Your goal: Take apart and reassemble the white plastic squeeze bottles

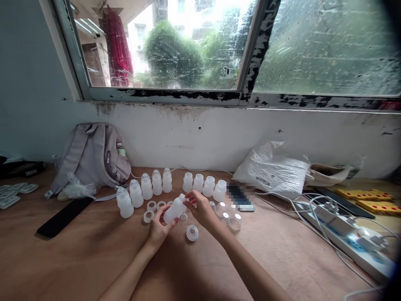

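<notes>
Above the brown wooden table (78, 259), just in front of two short rows of bottles, a small white plastic bottle (174, 209) is held tilted between both hands. The left hand (158, 228) is wrapped round its base, fingers closed on the rounded body, while the right hand (200, 207) is pinched at its neck end, fingertips gathered on what seems to be the mouth or a small fitting there; whether a part is held in that pinch cannot be told. The step in hand is judged to be the fitting or turning of a piece at the bottle's neck, and the next move would call for a steady base grip and a fine twist of the right fingertips. Four capped bottles (142, 190) are stood in a curved row to the left, and four open bottles (203, 185) to the right, all of milky, translucent, smooth plastic with squat rounded shoulders. White threaded rings (152, 205) and a round cap (192, 233) are scattered on the table near the hands, and clear domed lids (230, 217) are lain just to the right. A grey fabric backpack (92, 156) and a crinkled white plastic bag (274, 171) are propped against the wall.
</notes>
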`<state>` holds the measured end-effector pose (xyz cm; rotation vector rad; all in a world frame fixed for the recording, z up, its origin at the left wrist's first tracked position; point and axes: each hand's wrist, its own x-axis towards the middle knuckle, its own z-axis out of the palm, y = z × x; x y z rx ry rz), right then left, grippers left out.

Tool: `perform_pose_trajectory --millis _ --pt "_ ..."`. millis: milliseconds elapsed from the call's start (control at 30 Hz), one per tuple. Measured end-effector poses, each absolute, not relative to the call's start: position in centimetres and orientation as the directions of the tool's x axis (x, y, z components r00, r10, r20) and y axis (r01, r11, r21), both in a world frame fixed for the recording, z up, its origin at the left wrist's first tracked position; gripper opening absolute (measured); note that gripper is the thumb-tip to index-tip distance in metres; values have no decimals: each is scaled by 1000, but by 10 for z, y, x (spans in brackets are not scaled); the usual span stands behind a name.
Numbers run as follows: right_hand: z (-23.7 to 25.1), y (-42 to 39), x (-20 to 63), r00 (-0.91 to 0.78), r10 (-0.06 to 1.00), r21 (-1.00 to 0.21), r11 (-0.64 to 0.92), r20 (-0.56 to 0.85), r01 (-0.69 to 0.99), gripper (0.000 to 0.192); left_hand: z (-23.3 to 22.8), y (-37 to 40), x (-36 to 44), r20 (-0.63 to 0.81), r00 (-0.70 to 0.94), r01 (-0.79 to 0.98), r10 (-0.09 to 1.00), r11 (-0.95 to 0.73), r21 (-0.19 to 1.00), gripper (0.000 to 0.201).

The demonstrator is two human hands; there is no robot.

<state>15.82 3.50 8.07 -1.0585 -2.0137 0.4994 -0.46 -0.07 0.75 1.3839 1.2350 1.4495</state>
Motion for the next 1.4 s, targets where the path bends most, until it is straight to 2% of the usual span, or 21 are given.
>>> perform_pose_trajectory --millis 133,300,533,767,1000,1200,1267,1400 --pt "86 42 158 -396 792 -592 610 464 527 6 3 4 -6 266 -129 61 955 -260 964 49" --pt "95 60 157 -445 748 -453 657 492 603 5 0 6 -5 194 -104 -15 975 -197 980 82" --pt "97 105 140 -519 696 -54 622 496 781 7 -2 5 -6 202 -131 45 971 -198 979 59" --pt "86 143 121 -534 706 38 587 464 809 7 -7 8 -8 197 -128 96 972 -186 978 53" --pt "77 156 117 -513 727 28 564 457 825 8 -9 12 -9 182 -129 107 975 -169 980 47" --pt "83 132 121 -465 712 -42 568 527 822 11 -10 13 -11 203 -126 117 971 -189 975 44" --pt "78 109 128 -433 708 -100 575 558 812 13 -8 12 -12 216 -98 131 971 -202 971 37" --pt "52 50 154 -310 772 -439 589 555 679 22 -3 8 -13 285 -12 274 958 -271 923 21"
